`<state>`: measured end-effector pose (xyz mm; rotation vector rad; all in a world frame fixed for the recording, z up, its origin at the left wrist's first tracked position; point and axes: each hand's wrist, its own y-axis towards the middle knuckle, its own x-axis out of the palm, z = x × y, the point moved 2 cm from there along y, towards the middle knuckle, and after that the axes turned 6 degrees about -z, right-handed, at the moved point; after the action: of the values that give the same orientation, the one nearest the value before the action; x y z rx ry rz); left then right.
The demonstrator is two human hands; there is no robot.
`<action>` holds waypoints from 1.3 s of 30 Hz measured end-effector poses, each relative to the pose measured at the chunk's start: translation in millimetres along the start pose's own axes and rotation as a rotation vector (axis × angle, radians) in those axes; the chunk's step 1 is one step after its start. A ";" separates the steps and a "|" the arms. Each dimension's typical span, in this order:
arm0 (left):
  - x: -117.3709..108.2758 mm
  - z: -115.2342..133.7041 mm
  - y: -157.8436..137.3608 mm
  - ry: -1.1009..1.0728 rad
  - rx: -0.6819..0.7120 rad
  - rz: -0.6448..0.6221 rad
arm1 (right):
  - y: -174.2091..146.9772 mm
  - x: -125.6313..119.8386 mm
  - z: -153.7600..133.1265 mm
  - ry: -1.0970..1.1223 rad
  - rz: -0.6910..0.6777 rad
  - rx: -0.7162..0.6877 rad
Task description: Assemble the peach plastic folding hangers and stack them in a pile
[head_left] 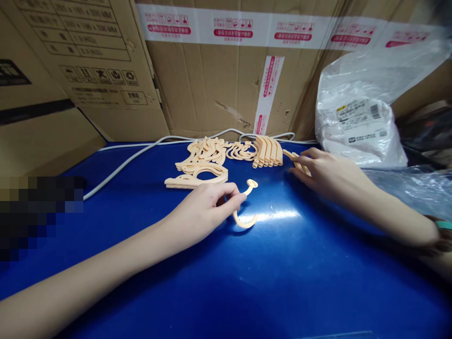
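My left hand (208, 207) pinches a cream plastic hook (245, 221) by its stem, just above the blue table. The hook's curved end points toward me and a small round head tops its stem. My right hand (325, 172) is at the right end of the cream parts, its fingers bent round a slim cream plastic piece (300, 165), partly hidden by them. Left of it stands a neat row of curved cream arms (269, 151). Further left lie a group of cream hooks (242, 150), a heap of wavy parts (207, 150) and stacked flat parts (197, 181).
A blue tabletop (226, 282) spreads below my hands. Cardboard boxes (219, 84) wall off the back and left. A white cable (130, 162) runs behind the parts. At the right are a white plastic bag (360, 127) with a label and clear plastic film (413, 188).
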<state>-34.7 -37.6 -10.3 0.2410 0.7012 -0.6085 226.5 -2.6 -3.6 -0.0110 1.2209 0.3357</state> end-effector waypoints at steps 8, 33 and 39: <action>-0.3 1.0 1.0 0.010 0.010 -0.009 | -4.6 -11.7 1.0 -0.037 -0.111 0.082; -3.0 -1.2 1.2 0.008 0.038 0.049 | -48.2 -38.0 -59.3 0.801 -0.115 -0.402; 5.5 4.3 -0.4 -0.094 0.027 -0.037 | -50.5 -39.5 -60.6 0.476 0.304 -0.487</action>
<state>-29.3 -42.2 -10.8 0.2234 0.6083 -0.6610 172.1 -71.8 3.0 -0.3447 1.5855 0.9311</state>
